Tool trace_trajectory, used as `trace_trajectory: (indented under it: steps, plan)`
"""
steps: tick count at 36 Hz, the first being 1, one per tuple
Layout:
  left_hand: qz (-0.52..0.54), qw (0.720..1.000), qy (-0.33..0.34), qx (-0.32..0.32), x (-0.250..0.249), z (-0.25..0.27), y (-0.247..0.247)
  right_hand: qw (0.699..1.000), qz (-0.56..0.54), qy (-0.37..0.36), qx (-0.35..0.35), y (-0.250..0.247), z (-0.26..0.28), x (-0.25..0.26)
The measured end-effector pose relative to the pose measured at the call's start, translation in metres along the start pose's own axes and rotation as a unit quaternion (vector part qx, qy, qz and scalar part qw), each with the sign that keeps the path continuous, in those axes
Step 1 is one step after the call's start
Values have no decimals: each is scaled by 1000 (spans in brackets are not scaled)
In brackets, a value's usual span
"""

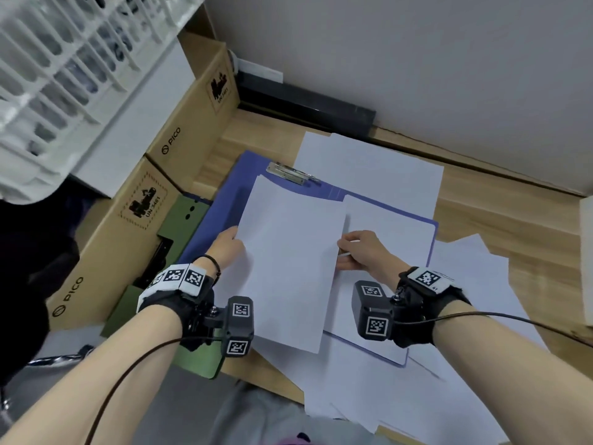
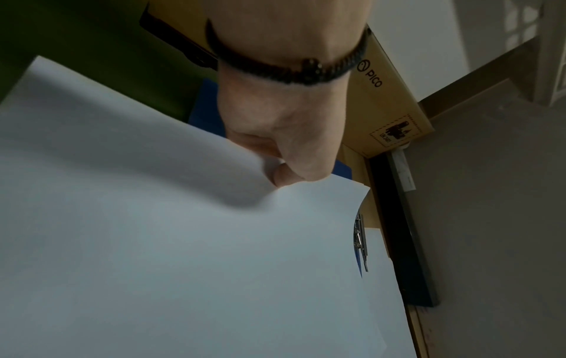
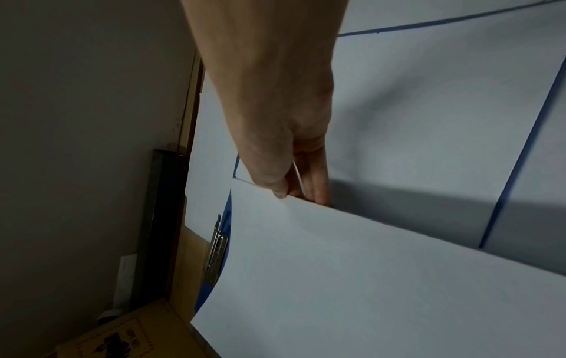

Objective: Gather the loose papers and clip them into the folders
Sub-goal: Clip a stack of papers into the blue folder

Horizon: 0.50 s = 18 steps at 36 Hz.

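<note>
A stack of white paper (image 1: pixel 288 258) is held lifted over an open blue folder (image 1: pixel 224 194) on the wooden desk. My left hand (image 1: pixel 229 244) pinches the stack's left edge, thumb on top (image 2: pixel 285 167). My right hand (image 1: pixel 356 248) pinches its right edge (image 3: pixel 294 191). The stack (image 2: pixel 183 242) sags between them. The folder's metal clip (image 1: pixel 290 173) lies just beyond the stack's far edge, also seen as the clip (image 3: pixel 217 249) in the right wrist view. Another sheet (image 1: pixel 388 226) lies on the folder's right half.
Loose white sheets (image 1: pixel 369 165) lie behind the folder, and more sheets (image 1: pixel 465 364) spread at the right and near edge. A green folder (image 1: pixel 179 226) sits under the blue one at left. Cardboard boxes (image 1: pixel 134 200) line the left; a white crate (image 1: pixel 57 75) stands above them.
</note>
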<state>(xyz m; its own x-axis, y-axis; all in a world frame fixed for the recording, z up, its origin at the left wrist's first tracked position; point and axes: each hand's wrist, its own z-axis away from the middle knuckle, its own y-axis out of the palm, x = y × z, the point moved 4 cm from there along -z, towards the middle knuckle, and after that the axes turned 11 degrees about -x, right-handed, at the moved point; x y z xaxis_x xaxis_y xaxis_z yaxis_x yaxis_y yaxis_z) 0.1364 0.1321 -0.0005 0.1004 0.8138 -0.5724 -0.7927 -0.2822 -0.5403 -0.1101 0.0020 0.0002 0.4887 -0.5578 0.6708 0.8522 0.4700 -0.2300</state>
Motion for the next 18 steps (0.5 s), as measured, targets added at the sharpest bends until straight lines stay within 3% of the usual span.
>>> trace_trajectory:
  steps: [18]
  plan:
    - [7,1000,-14,9,-1,-80,-18,996,-47,67,-34,46,-47,17]
